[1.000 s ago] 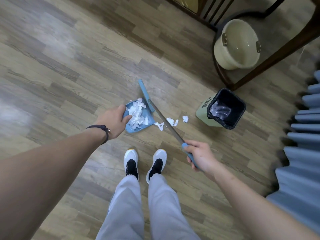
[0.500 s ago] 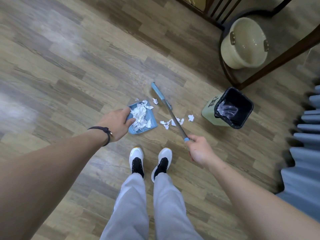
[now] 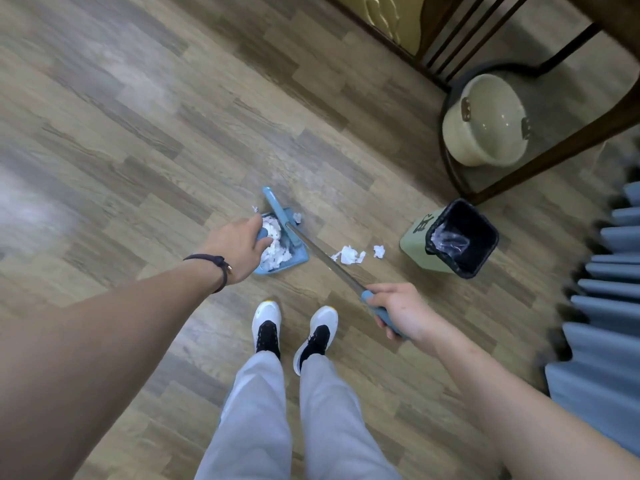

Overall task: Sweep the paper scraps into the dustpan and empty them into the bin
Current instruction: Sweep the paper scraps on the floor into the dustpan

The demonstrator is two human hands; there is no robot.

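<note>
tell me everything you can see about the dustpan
The dustpan is a small light-blue pan, apparently plastic, lying flat on the wood-look floor in front of the person's shoes. It holds a heap of white paper scraps. The left hand holds its near-left side, where a rounded blue grip shows between the fingers. The blue head of the broom lies across its top. More scraps lie outside it, toward the bin.

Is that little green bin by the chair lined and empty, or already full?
Lined, seemingly near empty: the bin stands upright, with only its black liner visibly crumpled inside. No white scraps show.
</note>
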